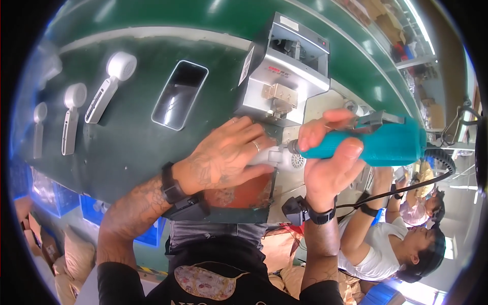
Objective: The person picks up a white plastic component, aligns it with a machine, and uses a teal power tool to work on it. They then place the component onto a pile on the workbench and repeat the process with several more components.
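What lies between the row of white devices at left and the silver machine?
In the head view, a phone, dark screen up, lies between the white devices and the silver machine.

White handheld device [277, 156]: pinched between thumb and fingers of the left hand [221, 155], which covers much of it; the exposed end, a round head with a slotted grille, projects toward the right hand [329, 173]. Teal powered screwdriver [392, 141]: cylindrical, gripped in the right hand, lying roughly level, with a metal lever on top, a dark nose directed at the device, and a black coiled cable leaving its rear; contact at the tip is indiscernible.
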Demonstrator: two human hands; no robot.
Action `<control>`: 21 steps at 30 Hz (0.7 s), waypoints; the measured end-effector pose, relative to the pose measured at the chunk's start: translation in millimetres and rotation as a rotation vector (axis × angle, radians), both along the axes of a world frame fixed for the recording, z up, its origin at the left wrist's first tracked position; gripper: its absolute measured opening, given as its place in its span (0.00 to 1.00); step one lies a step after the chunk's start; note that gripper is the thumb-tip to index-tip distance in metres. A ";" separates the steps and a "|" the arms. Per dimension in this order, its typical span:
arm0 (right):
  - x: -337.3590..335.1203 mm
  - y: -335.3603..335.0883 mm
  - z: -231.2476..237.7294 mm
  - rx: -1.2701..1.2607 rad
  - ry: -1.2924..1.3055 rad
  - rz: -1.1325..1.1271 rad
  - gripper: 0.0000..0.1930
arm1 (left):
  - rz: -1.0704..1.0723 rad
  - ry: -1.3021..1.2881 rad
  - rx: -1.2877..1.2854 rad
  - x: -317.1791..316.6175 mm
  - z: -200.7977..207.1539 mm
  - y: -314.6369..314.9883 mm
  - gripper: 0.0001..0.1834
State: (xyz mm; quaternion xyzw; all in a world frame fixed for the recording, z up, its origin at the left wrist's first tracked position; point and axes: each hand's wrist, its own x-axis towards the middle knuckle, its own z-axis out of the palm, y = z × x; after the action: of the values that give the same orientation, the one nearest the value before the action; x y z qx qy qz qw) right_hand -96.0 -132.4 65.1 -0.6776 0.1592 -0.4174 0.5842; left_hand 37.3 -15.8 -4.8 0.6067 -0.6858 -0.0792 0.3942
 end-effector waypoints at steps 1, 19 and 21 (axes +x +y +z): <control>0.1 0.8 -0.2 0.001 0.003 0.001 0.37 | 0.005 0.002 -0.008 -0.3 -1.0 -0.1 0.21; 3.9 0.2 -26.2 0.063 -0.063 0.092 0.24 | 0.020 -0.045 -0.016 -1.2 0.5 1.6 0.21; 3.0 0.6 -27.0 0.081 -0.036 0.043 0.26 | 0.025 -0.049 -0.016 -1.1 2.3 3.3 0.21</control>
State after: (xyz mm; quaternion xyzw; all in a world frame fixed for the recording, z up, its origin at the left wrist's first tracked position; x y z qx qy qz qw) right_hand -93.0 -131.8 38.2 -0.6491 0.1510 -0.4101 0.6227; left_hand 36.2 -12.5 -2.5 0.6139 -0.6882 -0.0536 0.3831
